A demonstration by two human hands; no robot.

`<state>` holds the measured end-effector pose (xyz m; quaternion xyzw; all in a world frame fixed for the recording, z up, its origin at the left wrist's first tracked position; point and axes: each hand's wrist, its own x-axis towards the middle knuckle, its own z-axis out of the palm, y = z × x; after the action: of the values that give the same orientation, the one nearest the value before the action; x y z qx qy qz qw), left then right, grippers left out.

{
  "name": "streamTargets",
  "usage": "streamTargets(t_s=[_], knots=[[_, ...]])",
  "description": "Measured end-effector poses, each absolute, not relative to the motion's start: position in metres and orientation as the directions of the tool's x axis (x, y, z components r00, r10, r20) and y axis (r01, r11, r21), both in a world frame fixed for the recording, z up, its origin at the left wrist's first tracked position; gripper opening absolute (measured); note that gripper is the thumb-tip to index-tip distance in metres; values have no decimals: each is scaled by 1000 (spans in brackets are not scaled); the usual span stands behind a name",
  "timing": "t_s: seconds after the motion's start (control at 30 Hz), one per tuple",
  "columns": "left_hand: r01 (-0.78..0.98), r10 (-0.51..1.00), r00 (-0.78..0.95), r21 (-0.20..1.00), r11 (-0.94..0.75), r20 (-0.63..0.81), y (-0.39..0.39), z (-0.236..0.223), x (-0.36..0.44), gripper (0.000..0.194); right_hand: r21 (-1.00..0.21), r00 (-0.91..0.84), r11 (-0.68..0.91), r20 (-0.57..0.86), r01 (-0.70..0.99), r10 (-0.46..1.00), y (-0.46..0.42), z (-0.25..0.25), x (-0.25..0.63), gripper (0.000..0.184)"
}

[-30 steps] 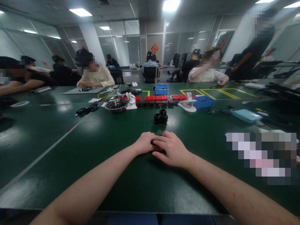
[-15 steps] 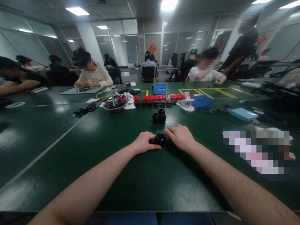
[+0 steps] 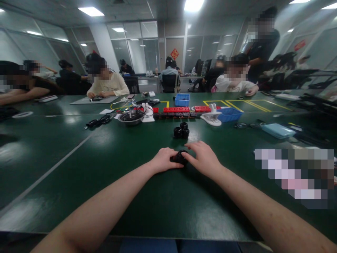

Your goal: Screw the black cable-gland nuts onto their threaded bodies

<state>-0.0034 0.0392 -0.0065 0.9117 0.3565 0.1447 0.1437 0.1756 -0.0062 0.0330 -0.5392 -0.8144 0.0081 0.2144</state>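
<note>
Left hand (image 3: 163,161) curled around black cylinder (image 3: 180,157)

You could slip a hand across the green table (image 3: 147,207) on the near side of the left hand (image 3: 165,160) and right hand (image 3: 206,157), but just beyond them three round black pieces (image 3: 179,133) stand huddled, with a bowl (image 3: 131,119), red strips (image 3: 176,109) and a white clip (image 3: 212,117) farther back.

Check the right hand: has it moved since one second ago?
Yes. Judged against the three black pieces standing in place, the right hand has shifted rightward and slightly forward.
</note>
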Motion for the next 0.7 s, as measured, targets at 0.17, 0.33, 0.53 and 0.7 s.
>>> streamTargets(t_s=[0.17, 0.33, 0.53, 0.7], knots=[[608, 691, 704, 364, -705, 163, 39, -6, -3, 33, -254, -354, 430, 295, 867, 888, -9, 30, 171, 29], [612, 693, 703, 360, -704, 159, 39, -7, -3, 34, -252, -347, 416, 274, 874, 897, -9, 32, 171, 29], [617, 699, 699, 367, -696, 151, 39, -7, -3, 31, -249, -358, 428, 280, 869, 891, -10, 31, 172, 30], [611, 699, 699, 382, -693, 149, 39, -7, -3, 29, -229, -380, 446, 280, 865, 881, -10, 31, 172, 32]])
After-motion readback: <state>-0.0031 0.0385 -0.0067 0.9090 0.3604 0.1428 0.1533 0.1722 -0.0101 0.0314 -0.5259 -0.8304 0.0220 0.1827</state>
